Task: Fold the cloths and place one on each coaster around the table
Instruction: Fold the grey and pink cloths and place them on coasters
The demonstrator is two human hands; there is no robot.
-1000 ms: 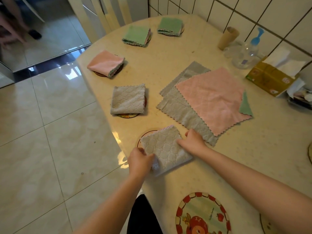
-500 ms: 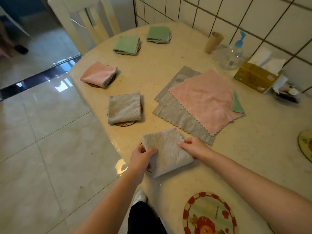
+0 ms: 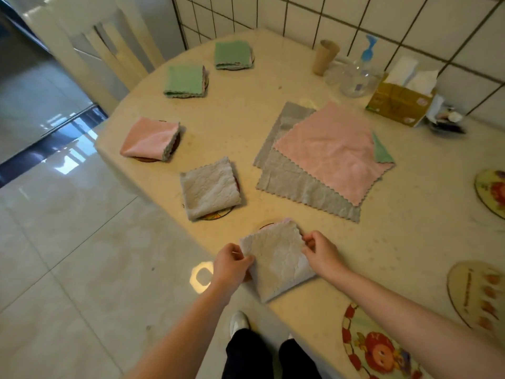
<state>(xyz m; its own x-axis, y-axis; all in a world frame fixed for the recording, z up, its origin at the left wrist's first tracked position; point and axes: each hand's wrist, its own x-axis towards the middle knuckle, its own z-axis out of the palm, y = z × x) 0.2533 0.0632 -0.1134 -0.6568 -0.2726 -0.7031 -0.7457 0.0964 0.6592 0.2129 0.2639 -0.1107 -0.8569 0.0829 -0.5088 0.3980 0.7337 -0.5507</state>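
A folded grey cloth (image 3: pixel 276 262) lies at the table's near edge, over a coaster (image 3: pixel 266 226) of which only a sliver shows. My left hand (image 3: pixel 231 265) pinches its left edge and my right hand (image 3: pixel 321 253) pinches its right corner. Four folded cloths sit on coasters further along the edge: grey (image 3: pixel 209 191), pink (image 3: pixel 150 139) and two green (image 3: pixel 185 81) (image 3: pixel 232 54). A stack of flat cloths lies mid-table, pink (image 3: pixel 330 150) on top of grey (image 3: pixel 295 184), with a green corner (image 3: pixel 382 153) showing. Bare coasters (image 3: pixel 378 348) (image 3: pixel 478 294) (image 3: pixel 492 191) lie at the right.
A paper cup (image 3: pixel 325 57), a clear spray bottle (image 3: pixel 358 77) and a tissue box (image 3: pixel 399 105) stand by the tiled wall. A pale chair (image 3: pixel 109 50) stands at the table's far left. Glossy floor tiles lie to the left.
The camera view has shifted up and right. Both hands have kept hold of the grey cloth and turned it slightly on its coaster; my right hand now pinches its corner.
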